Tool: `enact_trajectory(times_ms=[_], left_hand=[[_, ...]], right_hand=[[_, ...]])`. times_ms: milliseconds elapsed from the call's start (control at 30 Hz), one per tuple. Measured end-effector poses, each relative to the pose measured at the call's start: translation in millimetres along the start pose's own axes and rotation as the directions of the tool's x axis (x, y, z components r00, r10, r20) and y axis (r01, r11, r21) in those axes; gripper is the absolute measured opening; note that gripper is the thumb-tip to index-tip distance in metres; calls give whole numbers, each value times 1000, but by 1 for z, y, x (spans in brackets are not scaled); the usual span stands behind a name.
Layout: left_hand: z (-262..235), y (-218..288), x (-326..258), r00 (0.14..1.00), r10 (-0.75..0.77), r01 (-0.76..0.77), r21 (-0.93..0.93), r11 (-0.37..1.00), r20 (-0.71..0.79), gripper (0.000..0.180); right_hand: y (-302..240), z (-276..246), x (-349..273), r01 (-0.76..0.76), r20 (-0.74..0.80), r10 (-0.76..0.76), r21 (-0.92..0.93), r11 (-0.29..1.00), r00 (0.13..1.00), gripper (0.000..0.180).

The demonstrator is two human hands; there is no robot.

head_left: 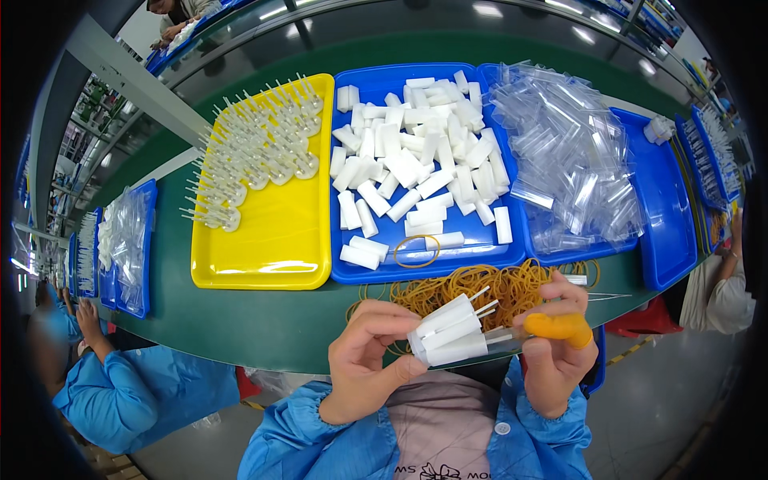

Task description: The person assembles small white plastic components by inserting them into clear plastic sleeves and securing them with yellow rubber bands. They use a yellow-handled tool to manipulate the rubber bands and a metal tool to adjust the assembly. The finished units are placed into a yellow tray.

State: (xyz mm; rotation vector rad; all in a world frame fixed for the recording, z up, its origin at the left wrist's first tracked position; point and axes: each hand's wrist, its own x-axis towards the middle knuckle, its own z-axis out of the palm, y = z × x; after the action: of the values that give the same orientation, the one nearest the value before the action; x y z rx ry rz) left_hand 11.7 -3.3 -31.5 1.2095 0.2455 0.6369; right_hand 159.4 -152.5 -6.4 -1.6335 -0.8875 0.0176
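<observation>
Close to my body, my left hand (370,360) pinches the round base of a white pronged piece, which lies tilted to the right. White foam blocks (452,330) sit around its thin prongs, whose tips poke out on the right. My right hand (558,340) wears an orange finger cot (558,328) and is closed at those tips, with thumb and index finger together. Something small and translucent shows at its fingertips, too unclear to name. Just beyond both hands lies a heap of tan rubber bands (472,288).
A yellow tray (264,260) holds upright pronged pieces. Blue trays hold white foam blocks (400,164) and clear plastic sleeves (564,152). Another blue tray (660,208) stands farther right. Tweezers (610,296) lie near my right hand. Co-workers sit on either side, one in a blue sleeve (120,396).
</observation>
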Motion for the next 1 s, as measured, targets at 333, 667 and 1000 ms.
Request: enact_trajectory(times_ms=[333,667,1000], left_hand=[[10,-1,-8,999,13,-15,36,999,45,37],[14,-4,-2,998,-58,60,-48,997,29,35],[6,0,8,991,-107,97,-112,989,-86,35]], right_hand=[[-11,4,-12,-46,76,42,42,998,996,16],[-6,-1,-2,-5,143,1,26,1000,990,21],[36,-54,50,186,116,-146,-543,819,982,35]])
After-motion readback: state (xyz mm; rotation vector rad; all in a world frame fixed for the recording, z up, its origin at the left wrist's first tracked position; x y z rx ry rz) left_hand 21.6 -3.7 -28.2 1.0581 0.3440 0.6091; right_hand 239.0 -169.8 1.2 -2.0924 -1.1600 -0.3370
